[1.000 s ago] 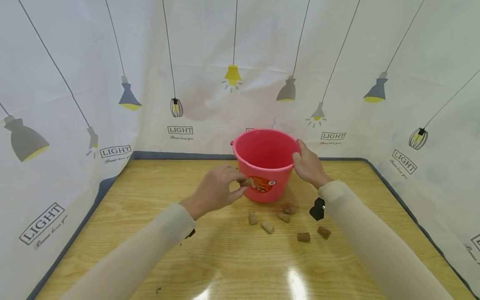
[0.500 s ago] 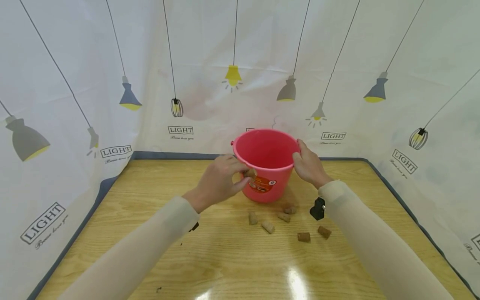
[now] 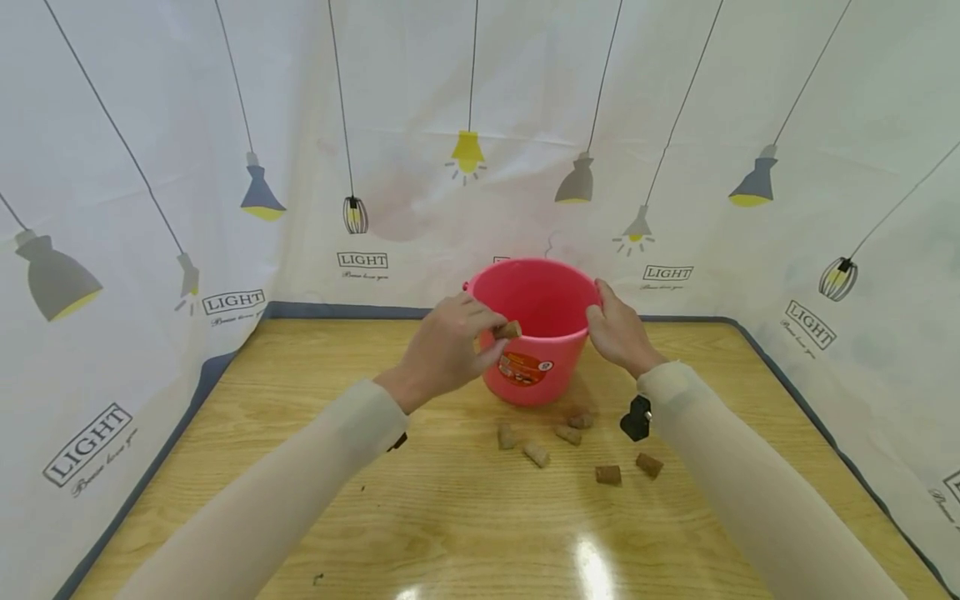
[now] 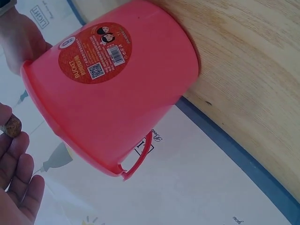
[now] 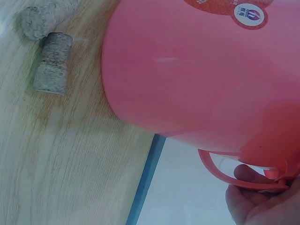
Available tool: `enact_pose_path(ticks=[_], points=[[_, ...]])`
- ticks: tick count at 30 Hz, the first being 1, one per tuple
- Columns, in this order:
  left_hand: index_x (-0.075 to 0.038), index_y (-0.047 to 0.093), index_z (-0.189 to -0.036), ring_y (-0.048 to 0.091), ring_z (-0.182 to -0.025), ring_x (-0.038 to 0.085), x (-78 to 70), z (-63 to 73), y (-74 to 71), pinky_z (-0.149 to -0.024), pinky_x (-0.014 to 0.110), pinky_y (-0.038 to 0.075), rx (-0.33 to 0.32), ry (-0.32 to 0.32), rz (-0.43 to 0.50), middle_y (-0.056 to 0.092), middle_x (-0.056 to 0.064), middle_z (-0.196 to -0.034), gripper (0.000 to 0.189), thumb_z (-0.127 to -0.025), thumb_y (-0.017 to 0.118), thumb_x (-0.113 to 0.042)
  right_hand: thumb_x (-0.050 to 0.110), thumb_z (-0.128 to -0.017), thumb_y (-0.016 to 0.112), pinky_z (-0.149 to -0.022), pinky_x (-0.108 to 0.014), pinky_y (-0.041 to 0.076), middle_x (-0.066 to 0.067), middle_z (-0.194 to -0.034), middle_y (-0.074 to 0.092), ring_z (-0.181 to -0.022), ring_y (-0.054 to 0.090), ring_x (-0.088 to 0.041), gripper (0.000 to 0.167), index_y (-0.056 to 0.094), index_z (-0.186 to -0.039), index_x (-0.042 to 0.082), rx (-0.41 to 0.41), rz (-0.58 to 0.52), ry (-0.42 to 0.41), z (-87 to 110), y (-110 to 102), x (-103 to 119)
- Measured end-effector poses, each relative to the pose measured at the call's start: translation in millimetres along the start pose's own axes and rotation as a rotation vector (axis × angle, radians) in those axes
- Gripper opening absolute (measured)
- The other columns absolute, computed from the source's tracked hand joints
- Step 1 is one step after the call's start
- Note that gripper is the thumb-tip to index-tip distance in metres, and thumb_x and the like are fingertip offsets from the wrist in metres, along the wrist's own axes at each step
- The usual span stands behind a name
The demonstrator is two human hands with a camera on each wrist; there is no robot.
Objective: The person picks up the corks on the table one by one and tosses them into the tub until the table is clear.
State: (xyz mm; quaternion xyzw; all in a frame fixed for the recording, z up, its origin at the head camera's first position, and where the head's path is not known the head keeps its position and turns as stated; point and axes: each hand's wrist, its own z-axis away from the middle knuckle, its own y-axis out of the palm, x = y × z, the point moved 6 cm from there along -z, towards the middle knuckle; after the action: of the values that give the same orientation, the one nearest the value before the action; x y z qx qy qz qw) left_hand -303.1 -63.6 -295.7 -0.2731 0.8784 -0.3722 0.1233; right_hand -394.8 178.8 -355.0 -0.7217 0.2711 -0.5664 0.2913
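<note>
A pink bucket point(image 3: 558, 362) with a round red label stands upright on the table. My left hand point(image 3: 452, 342) pinches a cork point(image 3: 510, 330) between thumb and fingers, at the height of the bucket's near-left rim. In the left wrist view the cork point(image 4: 12, 126) shows one end past the fingertips. My right hand point(image 3: 618, 327) grips the bucket's rim on the right side, thumb toward the inside. The right wrist view has that hand point(image 5: 262, 199) by the handle's end, fingers partly hidden. Several corks point(image 3: 536, 454) lie on the table in front of the bucket.
The wooden table point(image 3: 420, 517) has a dark blue edge along its back and sides. A white curtain point(image 3: 420, 100) printed with hanging lamps surrounds it. Two brown corks point(image 3: 607, 474) lie nearest my right forearm.
My left hand has risen with the cork from beside the bucket's label to the rim, moving slightly right. My right hand and the bucket have stayed in place.
</note>
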Motion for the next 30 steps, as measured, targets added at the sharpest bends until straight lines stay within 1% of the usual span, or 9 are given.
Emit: enact_pose_path(ticks=[6,10,14,23,30], points=[[-0.008,0.079,-0.1,0.063,-0.084,0.017,2.2,-3.5,3.0,-0.079,0.031,0.053,-0.018,-0.008,-0.024,0.076,0.001,-0.09,0.016,-0.088,0.082,-0.019,0.024,-0.106,0.025,-0.122,-0.057,0.02,-0.019,-0.167,0.024,-0.153,0.024,-0.039,0.064,0.01,-0.164,0.001,-0.001,0.0,0.0,-0.2,-0.5,-0.4],[-0.008,0.08,-0.104,0.066,-0.086,0.016,2.0,-6.7,4.9,-0.083,0.031,0.054,-0.014,-0.012,-0.041,0.077,0.002,-0.093,0.021,-0.088,0.082,-0.022,0.025,-0.106,0.025,-0.122,-0.058,0.021,-0.019,-0.167,0.024,-0.152,0.024,-0.039,0.064,0.01,-0.164,0.0,0.002,0.003,-0.001,-0.7,0.5,-1.6],[-0.008,0.079,-0.107,0.066,-0.089,0.017,1.7,-10.4,6.1,-0.085,0.032,0.054,-0.006,-0.019,-0.034,0.077,0.002,-0.096,0.024,-0.088,0.083,-0.021,0.025,-0.106,0.024,-0.122,-0.057,0.021,-0.02,-0.167,0.024,-0.152,0.024,-0.039,0.064,0.01,-0.164,0.0,0.001,0.005,-0.003,-0.5,1.2,-1.1],[-0.008,0.077,-0.113,0.065,-0.096,0.019,6.8,-17.9,9.7,-0.088,0.032,0.053,0.059,-0.084,-0.052,0.076,0.003,-0.104,0.027,-0.092,0.079,-0.024,0.027,-0.106,0.024,-0.122,-0.058,0.021,-0.019,-0.167,0.024,-0.152,0.024,-0.039,0.065,0.009,-0.164,0.001,0.0,0.003,0.005,-0.7,0.3,-2.2],[-0.008,0.078,-0.113,0.063,-0.096,0.019,11.3,-21.0,15.2,-0.086,0.032,0.052,0.088,-0.102,-0.089,0.076,0.003,-0.105,0.027,-0.093,0.078,-0.026,0.026,-0.106,0.024,-0.122,-0.058,0.021,-0.019,-0.166,0.026,-0.152,0.025,-0.039,0.064,0.01,-0.164,0.001,-0.002,0.002,-0.001,-0.6,1.3,-1.1]])
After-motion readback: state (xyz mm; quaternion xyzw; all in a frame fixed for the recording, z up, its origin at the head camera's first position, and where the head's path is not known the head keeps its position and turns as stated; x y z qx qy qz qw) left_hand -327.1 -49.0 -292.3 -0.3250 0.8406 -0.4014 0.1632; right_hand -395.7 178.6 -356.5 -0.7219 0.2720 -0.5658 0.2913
